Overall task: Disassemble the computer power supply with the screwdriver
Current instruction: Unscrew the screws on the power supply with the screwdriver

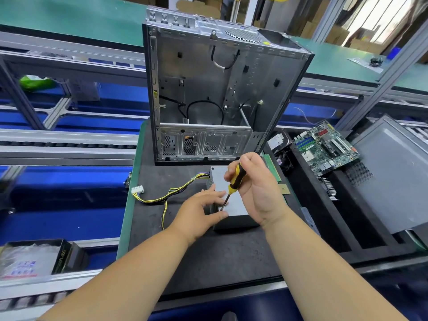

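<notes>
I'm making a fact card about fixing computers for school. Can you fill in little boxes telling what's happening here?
Job: taking apart the power supply
Tool: yellow and black screwdriver, tip down on the box's top near its front edge
Right hand: grips the screwdriver handle
Left hand: rests on the box, steadying it
Wires: yellow and black, trailing left to a white plug
Behind: empty computer case, standing open
To the right: green motherboard

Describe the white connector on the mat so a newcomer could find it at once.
Start at the open computer case standing at the back of the dark mat. In front of it lies the grey power supply; follow its yellow-and-black cable leftward to the mat's left edge. The white connector is the small ribbed plastic block at the cable's end, the only white part there.
</notes>
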A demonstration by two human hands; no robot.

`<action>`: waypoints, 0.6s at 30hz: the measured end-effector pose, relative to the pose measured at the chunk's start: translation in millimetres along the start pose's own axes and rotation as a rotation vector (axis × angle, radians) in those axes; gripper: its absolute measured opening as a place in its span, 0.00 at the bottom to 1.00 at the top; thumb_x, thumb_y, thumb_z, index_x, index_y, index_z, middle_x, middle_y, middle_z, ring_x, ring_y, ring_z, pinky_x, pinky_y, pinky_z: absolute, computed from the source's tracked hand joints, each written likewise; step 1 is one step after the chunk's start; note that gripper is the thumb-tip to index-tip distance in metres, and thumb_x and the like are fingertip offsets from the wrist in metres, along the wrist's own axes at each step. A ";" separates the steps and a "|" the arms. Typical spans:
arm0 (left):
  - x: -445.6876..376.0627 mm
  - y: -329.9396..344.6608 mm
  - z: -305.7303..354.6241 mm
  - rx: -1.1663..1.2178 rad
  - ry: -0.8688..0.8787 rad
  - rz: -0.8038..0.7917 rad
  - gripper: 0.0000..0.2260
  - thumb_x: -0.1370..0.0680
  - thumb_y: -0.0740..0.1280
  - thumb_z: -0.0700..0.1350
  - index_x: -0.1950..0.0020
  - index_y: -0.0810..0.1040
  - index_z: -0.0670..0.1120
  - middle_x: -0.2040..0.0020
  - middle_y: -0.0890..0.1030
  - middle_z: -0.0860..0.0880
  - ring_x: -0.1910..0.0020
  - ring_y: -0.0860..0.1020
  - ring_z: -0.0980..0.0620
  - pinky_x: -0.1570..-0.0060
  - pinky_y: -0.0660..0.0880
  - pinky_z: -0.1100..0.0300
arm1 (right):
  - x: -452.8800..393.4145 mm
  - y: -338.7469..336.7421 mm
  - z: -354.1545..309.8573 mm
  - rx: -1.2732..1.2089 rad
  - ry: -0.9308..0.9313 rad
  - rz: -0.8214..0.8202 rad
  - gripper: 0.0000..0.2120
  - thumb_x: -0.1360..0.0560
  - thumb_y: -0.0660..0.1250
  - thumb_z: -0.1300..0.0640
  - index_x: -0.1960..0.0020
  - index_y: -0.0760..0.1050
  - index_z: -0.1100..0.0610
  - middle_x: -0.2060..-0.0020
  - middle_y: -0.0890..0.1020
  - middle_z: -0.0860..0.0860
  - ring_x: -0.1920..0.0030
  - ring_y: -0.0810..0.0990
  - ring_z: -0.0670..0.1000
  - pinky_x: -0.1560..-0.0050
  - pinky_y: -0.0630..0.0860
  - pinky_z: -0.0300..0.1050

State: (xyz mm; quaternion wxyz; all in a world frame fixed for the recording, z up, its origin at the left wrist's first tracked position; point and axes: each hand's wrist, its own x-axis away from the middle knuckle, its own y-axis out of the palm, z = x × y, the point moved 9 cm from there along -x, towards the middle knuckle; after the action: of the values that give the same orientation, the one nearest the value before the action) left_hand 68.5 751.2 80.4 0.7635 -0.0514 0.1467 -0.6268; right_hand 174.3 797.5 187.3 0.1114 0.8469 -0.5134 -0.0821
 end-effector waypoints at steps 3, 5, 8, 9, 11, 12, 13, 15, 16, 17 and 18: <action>-1.0 0.4 -1.9 -0.007 0.004 -0.019 0.13 0.31 0.79 0.43 0.53 0.84 0.58 0.45 0.77 0.73 0.32 0.66 0.72 0.27 0.55 0.70 | -1.5 0.8 -2.1 0.011 0.025 -0.016 0.08 0.23 0.64 0.52 0.59 0.76 0.53 0.62 0.80 0.50 0.57 0.80 0.50 0.56 0.76 0.39; -0.5 1.0 -4.3 -0.003 0.010 -0.023 0.11 0.31 0.79 0.43 0.54 0.84 0.58 0.46 0.77 0.76 0.33 0.66 0.74 0.28 0.55 0.71 | -2.8 0.8 -2.8 0.017 0.027 -0.010 0.09 0.22 0.63 0.53 0.56 0.76 0.57 0.62 0.79 0.50 0.58 0.80 0.50 0.57 0.76 0.39; -1.0 1.8 -9.6 0.022 -0.004 -0.012 0.07 0.31 0.79 0.42 0.56 0.86 0.51 0.46 0.78 0.73 0.33 0.66 0.74 0.29 0.56 0.72 | -3.8 4.1 -1.2 -0.010 0.024 -0.007 0.16 0.16 0.56 0.54 0.56 0.76 0.59 0.64 0.77 0.52 0.62 0.76 0.51 0.56 0.74 0.42; -1.3 2.0 -10.9 0.036 -0.011 -0.007 0.06 0.31 0.79 0.41 0.58 0.85 0.50 0.46 0.78 0.72 0.34 0.67 0.74 0.29 0.56 0.72 | -4.1 5.7 -0.1 -0.037 0.023 -0.010 0.18 0.15 0.53 0.53 0.57 0.76 0.60 0.66 0.75 0.52 0.63 0.73 0.51 0.57 0.73 0.42; -2.3 1.7 -12.4 0.077 -0.030 0.002 0.08 0.32 0.79 0.40 0.61 0.84 0.51 0.48 0.79 0.71 0.35 0.68 0.74 0.31 0.57 0.74 | -4.7 8.9 2.4 -0.072 0.023 -0.018 0.21 0.15 0.51 0.51 0.59 0.75 0.59 0.69 0.71 0.52 0.66 0.69 0.50 0.61 0.70 0.40; -3.2 1.3 -13.8 0.099 -0.044 0.005 0.09 0.32 0.80 0.39 0.62 0.84 0.52 0.49 0.80 0.70 0.36 0.69 0.74 0.32 0.58 0.75 | -5.1 10.4 3.4 -0.076 0.025 -0.025 0.22 0.15 0.51 0.50 0.59 0.75 0.59 0.69 0.70 0.52 0.67 0.68 0.50 0.62 0.68 0.41; -4.6 1.6 -15.1 0.119 -0.057 0.004 0.09 0.32 0.80 0.39 0.63 0.84 0.53 0.50 0.81 0.70 0.37 0.69 0.75 0.34 0.59 0.76 | -4.9 11.6 4.1 -0.073 0.028 -0.034 0.21 0.16 0.52 0.48 0.59 0.75 0.58 0.70 0.70 0.52 0.67 0.67 0.50 0.63 0.67 0.41; -6.5 2.3 -17.0 0.153 -0.077 -0.007 0.09 0.32 0.80 0.38 0.63 0.85 0.51 0.51 0.82 0.70 0.38 0.70 0.75 0.38 0.60 0.80 | -4.8 11.3 4.1 -0.045 0.026 -0.038 0.17 0.19 0.55 0.47 0.56 0.74 0.57 0.70 0.70 0.51 0.68 0.66 0.49 0.63 0.66 0.41; -7.1 2.2 -17.9 0.167 -0.082 -0.012 0.08 0.33 0.80 0.37 0.63 0.86 0.50 0.52 0.82 0.69 0.38 0.70 0.75 0.40 0.61 0.81 | -4.5 10.1 3.5 -0.026 0.017 -0.031 0.14 0.21 0.57 0.48 0.55 0.72 0.57 0.69 0.71 0.51 0.67 0.67 0.50 0.62 0.66 0.42; -7.2 1.8 -18.3 0.179 -0.084 -0.014 0.09 0.33 0.80 0.37 0.63 0.86 0.50 0.51 0.82 0.69 0.38 0.70 0.75 0.41 0.61 0.81 | -4.5 8.7 2.8 -0.008 0.007 -0.021 0.11 0.21 0.58 0.49 0.55 0.70 0.57 0.69 0.72 0.51 0.67 0.68 0.50 0.62 0.67 0.42; -7.2 1.5 -18.1 0.185 -0.082 -0.015 0.09 0.33 0.80 0.37 0.64 0.86 0.51 0.51 0.82 0.69 0.37 0.70 0.74 0.41 0.61 0.81 | -4.4 7.0 2.2 0.004 -0.002 -0.012 0.10 0.22 0.60 0.50 0.55 0.68 0.57 0.68 0.73 0.51 0.66 0.69 0.51 0.61 0.68 0.42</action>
State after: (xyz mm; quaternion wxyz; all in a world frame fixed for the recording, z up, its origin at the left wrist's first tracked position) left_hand 63.5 760.4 64.0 0.7658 -0.0075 0.0564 -0.6406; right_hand 165.8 798.0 187.1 0.1090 0.8501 -0.5086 -0.0826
